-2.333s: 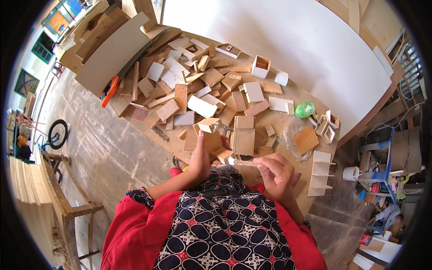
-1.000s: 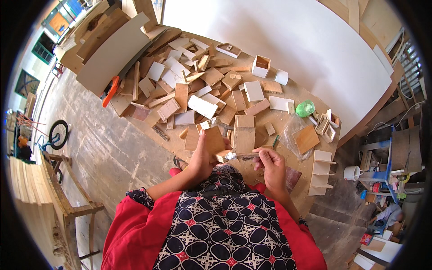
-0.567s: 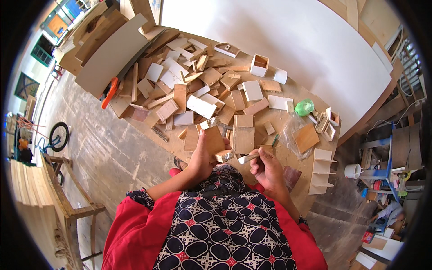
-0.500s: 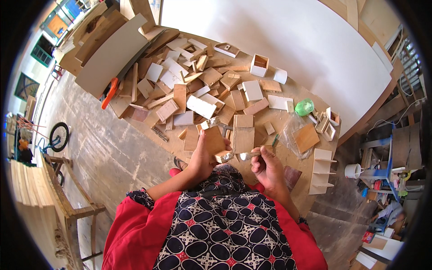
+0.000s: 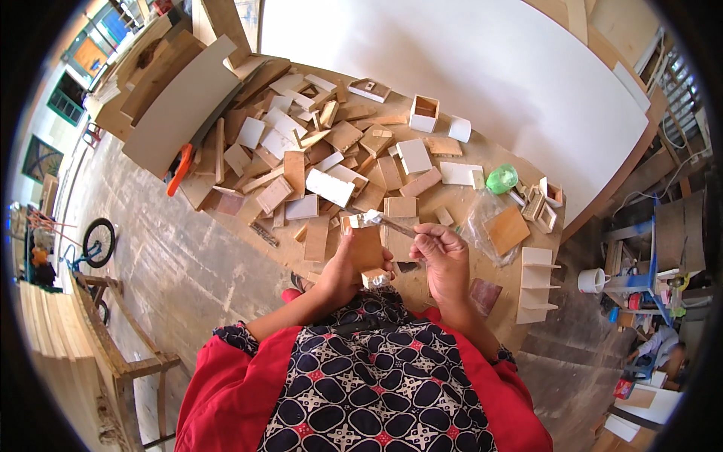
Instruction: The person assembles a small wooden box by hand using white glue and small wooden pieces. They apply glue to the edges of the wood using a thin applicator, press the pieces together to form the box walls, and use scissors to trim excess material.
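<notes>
My left hand [image 5: 340,273] is closed around a small wooden piece [image 5: 366,249], its flat brown face up. White paste covers both its far end block [image 5: 354,222] and its near one [image 5: 376,279]. Between the fingers of my right hand [image 5: 443,260] is a thin stick-like tool [image 5: 398,225]; whether it is a brush or a plain stick I cannot tell. Its white-coated tip [image 5: 373,217] touches the far end block. Just beyond lies a heap of wooden offcuts [image 5: 331,186], some bare and some white-faced.
On the table's right are a green plastic piece [image 5: 501,179], a clear plastic bag [image 5: 477,223] and a white slotted rack [image 5: 535,285]. A large white panel [image 5: 482,75] stands behind. An orange-handled tool [image 5: 179,170] sits at the left edge. Another person [image 5: 663,354] is at far right.
My right hand has brought the tool's tip from beside the near end up and left onto the far end block. My left hand still holds the wooden piece, now turned slightly.
</notes>
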`<state>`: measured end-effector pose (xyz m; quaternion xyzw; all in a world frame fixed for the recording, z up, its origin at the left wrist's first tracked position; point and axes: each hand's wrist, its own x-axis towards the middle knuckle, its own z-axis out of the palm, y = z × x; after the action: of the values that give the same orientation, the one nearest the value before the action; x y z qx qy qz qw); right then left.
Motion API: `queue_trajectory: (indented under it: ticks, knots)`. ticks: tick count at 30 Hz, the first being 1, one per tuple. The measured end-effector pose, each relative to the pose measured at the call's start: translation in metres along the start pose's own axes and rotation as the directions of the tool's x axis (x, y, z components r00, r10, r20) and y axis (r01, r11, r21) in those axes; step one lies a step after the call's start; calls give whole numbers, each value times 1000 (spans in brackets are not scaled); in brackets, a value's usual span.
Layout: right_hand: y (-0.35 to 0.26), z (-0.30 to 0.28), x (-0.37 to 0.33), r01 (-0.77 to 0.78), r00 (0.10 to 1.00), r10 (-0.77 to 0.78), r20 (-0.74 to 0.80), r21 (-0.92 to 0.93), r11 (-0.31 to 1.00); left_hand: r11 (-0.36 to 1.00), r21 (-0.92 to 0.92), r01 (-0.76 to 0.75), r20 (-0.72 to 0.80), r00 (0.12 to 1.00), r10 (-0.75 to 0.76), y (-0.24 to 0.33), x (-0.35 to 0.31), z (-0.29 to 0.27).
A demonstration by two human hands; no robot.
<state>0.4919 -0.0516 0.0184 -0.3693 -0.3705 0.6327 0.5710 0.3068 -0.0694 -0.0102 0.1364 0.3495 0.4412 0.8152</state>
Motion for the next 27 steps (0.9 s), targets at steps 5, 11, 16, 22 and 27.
queue_trajectory:
  ticks: [5, 11, 16, 22, 27]
  knots:
    - [8, 9, 1, 51, 999, -51, 7, -60, 997, 999, 37, 34, 101, 994, -37, 2, -1, 2]
    - [16, 5, 3, 126, 989, -135, -61, -127, 984, 997, 36, 63, 85, 994, -65, 2, -1, 3]
    - [10, -3, 7, 170, 969, -197, -151, -172, 970, 997, 80, 20, 131, 991, -31, 4, -1, 2]
    - [-3, -30, 17, 203, 931, -256, -261, -213, 956, 998, 59, 24, 72, 997, -29, 1, 1, -2]
    - [-37, -109, 59, 278, 722, -526, -450, -507, 816, 998, 60, -9, -77, 997, 13, -1, 0, 2]
